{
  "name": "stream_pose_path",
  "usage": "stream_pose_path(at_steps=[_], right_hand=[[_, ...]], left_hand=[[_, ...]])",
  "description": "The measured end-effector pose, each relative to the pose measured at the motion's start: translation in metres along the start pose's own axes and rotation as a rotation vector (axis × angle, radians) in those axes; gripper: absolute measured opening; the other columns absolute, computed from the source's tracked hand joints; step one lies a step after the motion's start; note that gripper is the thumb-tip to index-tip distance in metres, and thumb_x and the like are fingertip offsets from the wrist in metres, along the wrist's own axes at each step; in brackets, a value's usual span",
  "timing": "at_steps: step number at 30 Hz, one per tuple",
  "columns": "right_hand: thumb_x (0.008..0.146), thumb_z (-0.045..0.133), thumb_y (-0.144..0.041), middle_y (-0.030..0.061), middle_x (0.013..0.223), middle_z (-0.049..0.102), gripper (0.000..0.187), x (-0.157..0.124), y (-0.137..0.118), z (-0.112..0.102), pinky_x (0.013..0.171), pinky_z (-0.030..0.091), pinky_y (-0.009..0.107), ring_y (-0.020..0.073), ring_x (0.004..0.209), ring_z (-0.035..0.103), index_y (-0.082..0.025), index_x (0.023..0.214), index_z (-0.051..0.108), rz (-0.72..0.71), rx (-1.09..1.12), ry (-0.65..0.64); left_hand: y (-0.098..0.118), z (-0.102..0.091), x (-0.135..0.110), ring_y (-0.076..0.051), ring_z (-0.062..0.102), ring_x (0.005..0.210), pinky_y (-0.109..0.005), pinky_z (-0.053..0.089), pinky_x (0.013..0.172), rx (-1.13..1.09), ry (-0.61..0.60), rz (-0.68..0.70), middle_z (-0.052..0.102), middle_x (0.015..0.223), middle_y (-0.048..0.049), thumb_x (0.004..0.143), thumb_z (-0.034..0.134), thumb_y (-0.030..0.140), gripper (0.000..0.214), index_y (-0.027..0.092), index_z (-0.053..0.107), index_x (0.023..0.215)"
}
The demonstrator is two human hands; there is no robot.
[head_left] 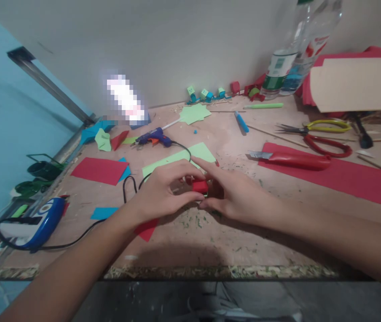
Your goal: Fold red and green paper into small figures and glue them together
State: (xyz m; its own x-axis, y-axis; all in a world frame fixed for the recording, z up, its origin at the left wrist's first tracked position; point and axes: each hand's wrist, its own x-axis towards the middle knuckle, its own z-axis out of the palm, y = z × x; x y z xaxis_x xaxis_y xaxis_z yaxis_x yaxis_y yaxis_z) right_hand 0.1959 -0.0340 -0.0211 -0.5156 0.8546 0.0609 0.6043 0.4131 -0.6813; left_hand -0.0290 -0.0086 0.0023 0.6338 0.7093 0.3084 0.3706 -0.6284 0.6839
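Observation:
A small red paper cube sits between my two hands, low over the middle of the wooden table, with a sliver of green at its underside. My left hand curls round it from the left, thumb and fingers closed on it. From the right, my right hand meets it with bent fingers and thumb at its edge; part of that contact is hidden. Just behind the hands lies a light green paper sheet. A blue glue gun rests farther back, its black cord running beside my left hand.
Right of the hands, a red-handled cutter lies on red paper, near scissors. Small paper figures and bottles stand along the wall. At left are a blue power strip and a red sheet.

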Motion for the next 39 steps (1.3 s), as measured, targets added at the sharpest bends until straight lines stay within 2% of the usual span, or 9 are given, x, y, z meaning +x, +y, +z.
stream_pose_path(at_steps=[7,13,17,22,25,29,35,39], right_hand=[[0.092,0.078,-0.030,0.0018,0.088,0.077,0.096,0.0008,0.0013,-0.0011,0.067,0.044,0.032,0.0218,0.073,0.067,-0.027,0.172,0.024,-0.004,0.054,-0.025],[0.091,0.080,-0.031,0.0007,0.087,0.077,0.098,0.0006,0.0002,-0.0026,0.067,0.045,0.031,0.0211,0.073,0.068,-0.032,0.172,0.024,0.006,0.077,-0.026],[0.090,0.081,-0.030,-0.0005,0.085,0.076,0.098,0.0009,-0.0001,-0.0033,0.068,0.046,0.032,0.0219,0.074,0.069,-0.032,0.171,0.025,0.000,0.103,-0.023],[0.089,0.083,-0.028,0.0023,0.095,0.080,0.101,0.0011,-0.0005,-0.0059,0.076,0.052,0.034,0.0245,0.086,0.073,-0.030,0.171,0.025,-0.019,0.162,-0.018],[0.090,0.082,-0.029,0.0042,0.102,0.081,0.102,0.0013,-0.0011,-0.0074,0.075,0.053,0.035,0.0245,0.085,0.073,-0.030,0.172,0.022,0.004,0.162,-0.039],[0.091,0.079,-0.026,0.0053,0.105,0.081,0.100,0.0013,-0.0001,-0.0073,0.075,0.054,0.035,0.0242,0.085,0.073,-0.028,0.173,0.022,-0.003,0.138,-0.045],[0.093,0.070,-0.014,0.0036,0.103,0.081,0.093,0.0014,0.0025,-0.0052,0.074,0.053,0.032,0.0204,0.080,0.072,-0.025,0.172,0.023,-0.034,0.135,-0.052],[0.092,0.068,-0.011,0.0030,0.104,0.081,0.092,0.0019,0.0034,-0.0040,0.076,0.053,0.032,0.0195,0.081,0.072,-0.024,0.172,0.023,-0.059,0.140,-0.048]], left_hand=[[0.0017,-0.0046,0.0001,-0.019,0.069,0.094,-0.032,0.057,0.085,-0.076,0.026,-0.003,0.076,0.105,-0.0042,0.086,0.086,0.024,0.026,0.023,0.076,0.110],[0.0027,-0.0059,-0.0003,-0.021,0.070,0.098,-0.034,0.057,0.083,-0.090,0.052,-0.085,0.077,0.110,-0.0065,0.094,0.075,0.029,0.016,0.024,0.077,0.109],[-0.0003,-0.0076,0.0001,-0.022,0.071,0.097,-0.034,0.058,0.079,-0.065,0.114,-0.085,0.078,0.109,-0.0065,0.095,0.073,0.032,0.014,0.025,0.078,0.106],[-0.0038,-0.0092,0.0016,-0.023,0.072,0.097,-0.035,0.058,0.076,-0.057,0.145,-0.076,0.079,0.107,-0.0062,0.096,0.070,0.031,0.013,0.025,0.079,0.104],[-0.0044,-0.0097,0.0020,-0.023,0.073,0.096,-0.034,0.058,0.078,-0.065,0.125,-0.098,0.080,0.105,-0.0059,0.096,0.069,0.030,0.014,0.024,0.079,0.103],[-0.0022,-0.0093,0.0019,-0.021,0.073,0.091,-0.032,0.056,0.081,-0.071,0.039,-0.151,0.080,0.099,-0.0050,0.094,0.072,0.024,0.010,0.022,0.079,0.100],[0.0018,-0.0072,0.0008,-0.019,0.072,0.094,-0.032,0.055,0.088,-0.012,-0.045,0.024,0.079,0.100,-0.0058,0.093,0.075,0.015,0.007,0.019,0.078,0.098],[0.0006,-0.0054,0.0000,-0.019,0.072,0.093,-0.032,0.055,0.087,0.026,-0.050,0.085,0.079,0.101,-0.0066,0.095,0.074,0.015,0.006,0.018,0.078,0.097]])
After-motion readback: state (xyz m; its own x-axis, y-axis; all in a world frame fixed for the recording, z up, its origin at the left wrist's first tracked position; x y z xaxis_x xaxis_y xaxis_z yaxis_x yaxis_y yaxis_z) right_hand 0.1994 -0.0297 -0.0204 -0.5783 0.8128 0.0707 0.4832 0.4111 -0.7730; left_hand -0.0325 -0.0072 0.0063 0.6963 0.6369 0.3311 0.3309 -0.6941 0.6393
